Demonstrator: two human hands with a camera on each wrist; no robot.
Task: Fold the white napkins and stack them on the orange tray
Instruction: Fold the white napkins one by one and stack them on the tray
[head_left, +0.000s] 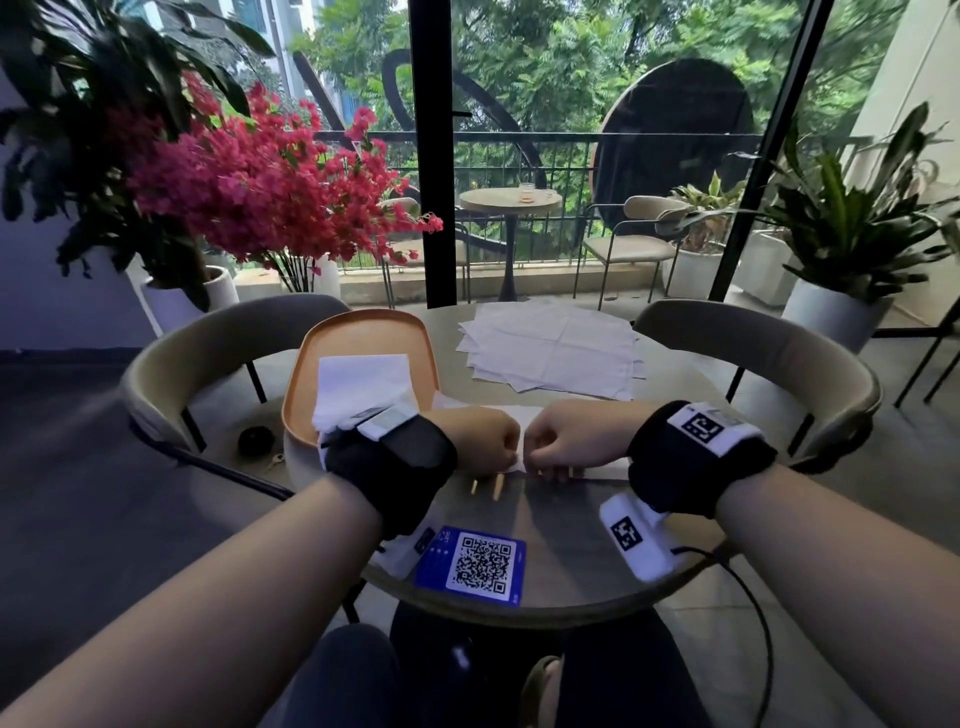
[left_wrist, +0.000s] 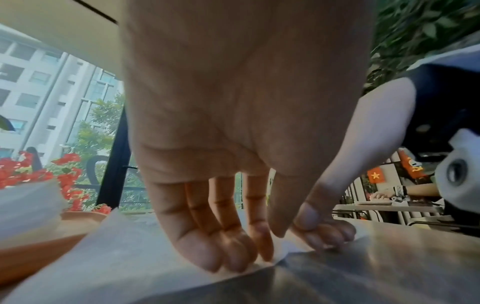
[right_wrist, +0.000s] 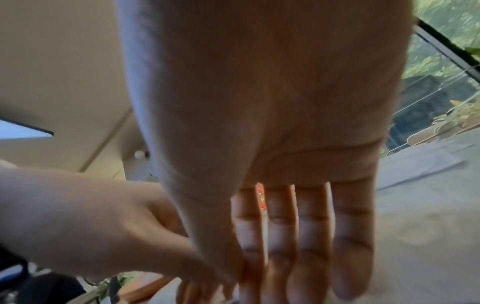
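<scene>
A white napkin (head_left: 524, 415) lies on the round grey table (head_left: 571, 519), and both hands meet at its near edge. My left hand (head_left: 485, 447) stands with straight fingers (left_wrist: 228, 261) pointing down, their tips pressing the napkin (left_wrist: 116, 257) onto the table. Knuckle to knuckle beside it, my right hand (head_left: 563, 444) also points its straight fingers (right_wrist: 306, 257) down at the napkin. The orange tray (head_left: 363, 330) sits to the left and carries folded napkins (head_left: 363, 384). A loose pile of unfolded napkins (head_left: 550, 348) lies at the far right.
A blue QR card (head_left: 478, 564) lies near the table's front edge. Curved grey chairs (head_left: 218, 353) flank the table, and a small black object (head_left: 255, 441) rests on the left seat. Potted plants and a glass wall stand behind.
</scene>
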